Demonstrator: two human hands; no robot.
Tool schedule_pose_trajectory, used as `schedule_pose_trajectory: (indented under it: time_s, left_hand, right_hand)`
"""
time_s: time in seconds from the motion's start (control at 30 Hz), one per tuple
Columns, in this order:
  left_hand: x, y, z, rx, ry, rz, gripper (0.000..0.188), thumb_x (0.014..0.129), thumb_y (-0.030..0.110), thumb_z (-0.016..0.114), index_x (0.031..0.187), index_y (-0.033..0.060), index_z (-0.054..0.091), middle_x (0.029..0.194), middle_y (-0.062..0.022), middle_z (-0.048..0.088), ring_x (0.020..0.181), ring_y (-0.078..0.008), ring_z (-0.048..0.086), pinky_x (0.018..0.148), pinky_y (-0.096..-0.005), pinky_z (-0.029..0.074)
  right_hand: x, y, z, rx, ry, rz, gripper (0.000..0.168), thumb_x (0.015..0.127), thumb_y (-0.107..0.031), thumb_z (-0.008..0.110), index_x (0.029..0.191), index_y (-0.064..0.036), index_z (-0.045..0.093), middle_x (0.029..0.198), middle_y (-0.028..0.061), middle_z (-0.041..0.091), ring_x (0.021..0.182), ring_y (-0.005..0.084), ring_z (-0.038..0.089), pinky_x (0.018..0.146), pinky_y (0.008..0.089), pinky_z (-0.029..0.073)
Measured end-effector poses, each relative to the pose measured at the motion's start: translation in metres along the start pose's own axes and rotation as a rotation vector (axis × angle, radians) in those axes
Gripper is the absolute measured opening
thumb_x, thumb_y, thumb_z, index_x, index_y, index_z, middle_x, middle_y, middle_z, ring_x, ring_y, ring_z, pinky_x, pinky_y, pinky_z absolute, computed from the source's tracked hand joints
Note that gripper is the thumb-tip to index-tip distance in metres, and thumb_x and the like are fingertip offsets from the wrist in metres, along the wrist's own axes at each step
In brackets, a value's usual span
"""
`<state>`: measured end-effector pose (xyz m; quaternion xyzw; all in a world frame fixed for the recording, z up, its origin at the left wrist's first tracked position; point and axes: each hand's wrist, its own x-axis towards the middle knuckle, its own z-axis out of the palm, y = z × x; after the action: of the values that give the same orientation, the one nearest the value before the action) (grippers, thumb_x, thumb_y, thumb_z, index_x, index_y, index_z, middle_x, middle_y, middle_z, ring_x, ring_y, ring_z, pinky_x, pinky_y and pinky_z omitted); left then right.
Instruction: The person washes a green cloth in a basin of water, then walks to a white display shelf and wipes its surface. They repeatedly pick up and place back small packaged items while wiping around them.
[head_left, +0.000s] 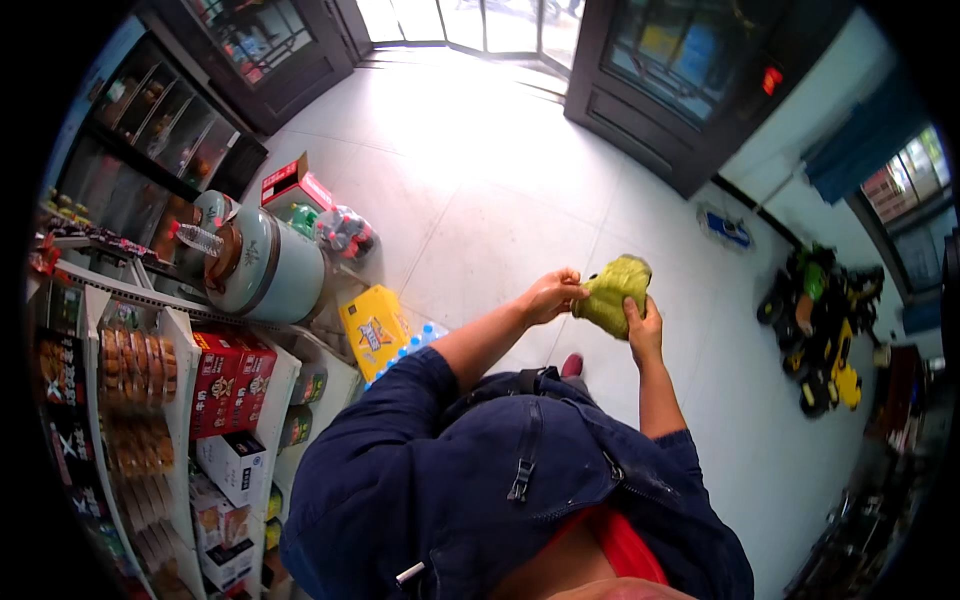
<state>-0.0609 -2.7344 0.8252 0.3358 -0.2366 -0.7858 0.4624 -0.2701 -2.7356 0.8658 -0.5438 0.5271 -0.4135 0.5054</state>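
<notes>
A crumpled yellow-green cloth-like item (616, 296), which may be a cloth or a cap, is held up between both hands in front of my body. My left hand (556, 297) pinches its narrower edge with thumb and fingers. Around its lower right side my right hand (643, 324) is closed, the thumb lying on the surface. Folds hide the item's inside, and its exact kind cannot be told. It hangs above the pale tiled floor (510, 225), clear of any surface.
Shelves (180, 360) with packaged food and boxes line the left side, beside large ceramic jars (281, 262). A yellow carton (375, 330) and bottle packs (346, 232) stand on the floor. Toy vehicles (817, 330) and a blue flat mop (726, 227) lie right; dark doors (660, 97) stand ahead.
</notes>
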Motion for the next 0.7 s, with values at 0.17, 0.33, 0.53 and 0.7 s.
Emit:
schedule_pose_trajectory:
  time_s: [0.17,0.33,0.53,0.7]
  left_hand:
    - [0.066,0.019,-0.029,-0.436,-0.003,-0.26,0.039,0.082,0.01,0.06,0.118,0.0048,0.045,0.101,-0.0128,0.061,0.091,-0.0218,0.062,0.077,-0.0349,0.051]
    - [0.085,0.067,-0.043,-0.525,0.052,-0.069,0.043,0.083,0.018,0.061,0.121,0.0027,0.047,0.115,-0.0106,0.058,0.103,-0.0231,0.058,0.091,-0.0392,0.045]
    - [0.09,0.142,-0.115,0.046,0.705,0.454,0.035,0.08,0.016,0.066,0.11,0.0029,0.054,0.099,-0.005,0.062,0.093,-0.0148,0.058,0.082,-0.0306,0.047]
    - [0.098,0.224,-0.163,0.18,0.75,0.569,0.039,0.079,0.011,0.066,0.113,0.0036,0.047,0.1,-0.0039,0.059,0.09,-0.0112,0.057,0.079,-0.0281,0.048]
  right_hand:
    - [0.14,0.003,0.007,0.07,-0.357,-0.001,0.031,0.091,-0.021,0.055,0.114,0.001,0.054,0.1,0.0059,0.061,0.09,0.0132,0.057,0.081,0.0274,0.046]
    - [0.257,-0.012,0.056,-0.045,-0.647,-0.185,0.028,0.089,-0.022,0.058,0.106,0.0,0.057,0.091,0.0072,0.063,0.081,0.0131,0.059,0.071,0.0281,0.048]
    - [0.368,-0.015,0.152,-0.682,-0.968,-0.227,0.048,0.082,-0.046,0.06,0.069,0.0,0.058,0.067,0.0201,0.06,0.064,0.0295,0.061,0.057,0.0391,0.046]
    - [0.439,0.001,0.269,-0.521,-0.939,-0.458,0.051,0.082,-0.04,0.063,0.111,0.001,0.052,0.115,0.0218,0.053,0.099,0.0306,0.055,0.081,0.0375,0.046]
